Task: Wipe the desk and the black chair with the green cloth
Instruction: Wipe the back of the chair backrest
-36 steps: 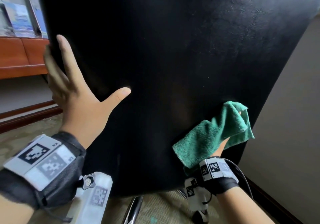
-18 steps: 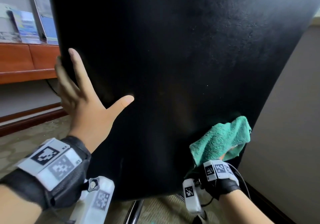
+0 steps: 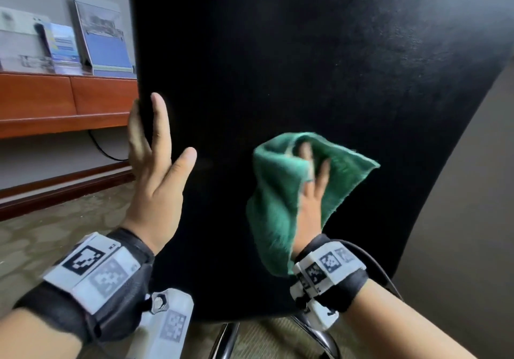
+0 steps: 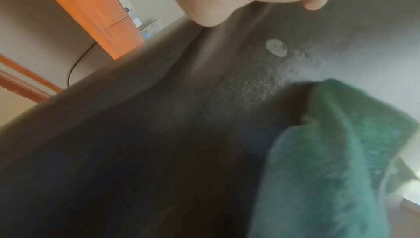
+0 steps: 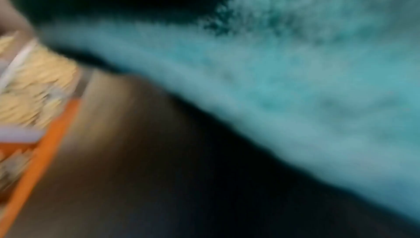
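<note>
The black chair (image 3: 306,52) shows its tall back, which fills most of the head view. My left hand (image 3: 155,164) lies flat on its left edge with straight fingers and the thumb spread. My right hand (image 3: 311,191) presses the green cloth (image 3: 278,191) against the middle of the chair back. Its fingers are spread and blurred, and the cloth is folded over the thumb side. The left wrist view shows the chair back (image 4: 159,134) and the cloth (image 4: 329,152). The blurred right wrist view has the cloth (image 5: 295,80) on the chair (image 5: 181,170). The wooden desk (image 3: 55,102) stands at the left.
Brochures (image 3: 105,38) lean on the wall above the desk, and a black cable (image 3: 103,150) hangs below it. The chrome chair base (image 3: 225,339) stands on patterned carpet (image 3: 41,236). A grey wall (image 3: 472,219) is close on the right. A pale round spot (image 4: 276,47) marks the chair back.
My right hand has swept the cloth up and to the left, from the chair back's lower right edge to its middle. The left hand has stayed on the left edge.
</note>
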`<action>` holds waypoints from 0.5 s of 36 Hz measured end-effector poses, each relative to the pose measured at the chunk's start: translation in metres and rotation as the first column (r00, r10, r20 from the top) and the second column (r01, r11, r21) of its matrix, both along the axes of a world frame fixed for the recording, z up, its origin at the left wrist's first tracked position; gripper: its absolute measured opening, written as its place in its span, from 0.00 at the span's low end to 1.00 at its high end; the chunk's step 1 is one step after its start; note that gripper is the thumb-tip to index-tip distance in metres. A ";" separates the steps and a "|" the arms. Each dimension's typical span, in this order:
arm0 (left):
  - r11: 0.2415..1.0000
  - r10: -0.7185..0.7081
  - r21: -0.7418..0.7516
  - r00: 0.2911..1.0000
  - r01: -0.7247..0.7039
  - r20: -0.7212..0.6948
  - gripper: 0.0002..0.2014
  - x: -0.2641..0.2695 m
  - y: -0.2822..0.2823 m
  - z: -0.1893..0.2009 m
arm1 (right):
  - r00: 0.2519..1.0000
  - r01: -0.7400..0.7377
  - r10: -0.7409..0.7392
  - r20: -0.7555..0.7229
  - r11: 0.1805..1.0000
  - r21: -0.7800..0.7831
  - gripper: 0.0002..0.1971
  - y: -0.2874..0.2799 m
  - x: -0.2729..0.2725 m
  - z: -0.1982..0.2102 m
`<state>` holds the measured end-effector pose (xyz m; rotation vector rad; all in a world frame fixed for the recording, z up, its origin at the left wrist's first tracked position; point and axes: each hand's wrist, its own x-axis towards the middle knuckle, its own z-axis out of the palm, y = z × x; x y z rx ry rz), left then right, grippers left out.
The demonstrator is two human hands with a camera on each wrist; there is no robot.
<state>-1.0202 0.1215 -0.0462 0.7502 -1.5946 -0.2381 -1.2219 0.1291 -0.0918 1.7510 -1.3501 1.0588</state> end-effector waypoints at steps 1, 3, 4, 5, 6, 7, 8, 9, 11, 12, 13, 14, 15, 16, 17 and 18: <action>0.999 -0.026 0.023 1.000 0.026 0.006 0.33 0.003 -0.001 -0.001 | 0.993 -0.026 0.024 -0.119 1.000 -0.014 0.35 0.001 0.008 -0.010; 0.995 -0.086 0.051 0.996 0.084 0.035 0.33 0.008 -0.003 -0.004 | 0.935 -0.101 0.122 -0.332 0.992 0.079 0.26 0.002 0.023 -0.027; 0.993 -0.106 0.063 0.994 0.103 0.040 0.33 0.011 -0.003 -0.004 | 0.911 -0.147 0.183 -0.370 0.981 0.123 0.24 0.004 0.030 -0.038; 0.989 -0.123 0.086 0.992 0.120 0.039 0.33 0.012 -0.003 -0.003 | 0.893 -0.201 0.249 -0.375 0.966 0.162 0.24 0.002 0.034 -0.049; 0.986 -0.136 0.100 0.990 0.132 0.041 0.33 0.014 -0.003 -0.002 | 0.877 -0.237 0.295 -0.379 0.952 0.193 0.26 0.001 0.038 -0.058; 0.985 -0.148 0.101 0.988 0.142 0.050 0.33 0.016 -0.004 -0.002 | 0.863 -0.249 0.320 -0.392 0.943 0.221 0.29 -0.002 0.040 -0.064; 0.982 -0.164 0.103 0.985 0.158 0.055 0.33 0.017 -0.004 -0.002 | 0.851 -0.250 0.340 -0.400 0.932 0.261 0.31 -0.005 0.041 -0.071; 0.980 -0.175 0.109 0.983 0.168 0.056 0.33 0.020 -0.006 -0.003 | 0.839 -0.254 0.373 -0.395 0.912 0.322 0.32 -0.006 0.044 -0.076; 0.979 -0.172 0.117 0.983 0.164 0.060 0.34 0.022 -0.008 -0.004 | 0.808 -0.248 0.439 -0.394 0.859 0.448 0.33 -0.006 0.050 -0.084; 0.980 -0.166 0.120 0.984 0.158 0.060 0.35 0.023 -0.010 -0.005 | 0.791 -0.252 0.475 -0.386 0.828 0.502 0.33 -0.005 0.052 -0.086; 0.981 -0.162 0.122 0.985 0.153 0.062 0.36 0.024 -0.011 -0.006 | 0.779 -0.247 0.504 -0.372 0.793 0.556 0.33 -0.004 0.055 -0.088; 0.982 -0.156 0.118 0.986 0.148 0.061 0.36 0.024 -0.012 -0.007 | 0.770 -0.231 0.520 -0.370 0.767 0.598 0.33 -0.003 0.057 -0.090; 0.983 -0.150 0.115 0.987 0.142 0.064 0.37 0.025 -0.012 -0.007 | 0.767 -0.203 0.516 -0.381 0.759 0.619 0.34 -0.002 0.059 -0.092; 0.983 -0.149 0.120 0.987 0.140 0.067 0.37 0.027 -0.013 -0.008 | 0.769 -0.169 0.497 -0.402 0.764 0.622 0.34 0.000 0.062 -0.095; 0.984 -0.140 0.124 0.987 0.130 0.074 0.37 0.029 -0.014 -0.008 | 0.765 -0.135 0.476 -0.434 0.778 0.614 0.35 0.002 0.063 -0.101; 0.986 -0.129 0.121 0.988 0.119 0.085 0.38 0.031 -0.016 -0.009 | 0.756 -0.104 0.463 -0.463 0.783 0.614 0.36 0.003 0.063 -0.108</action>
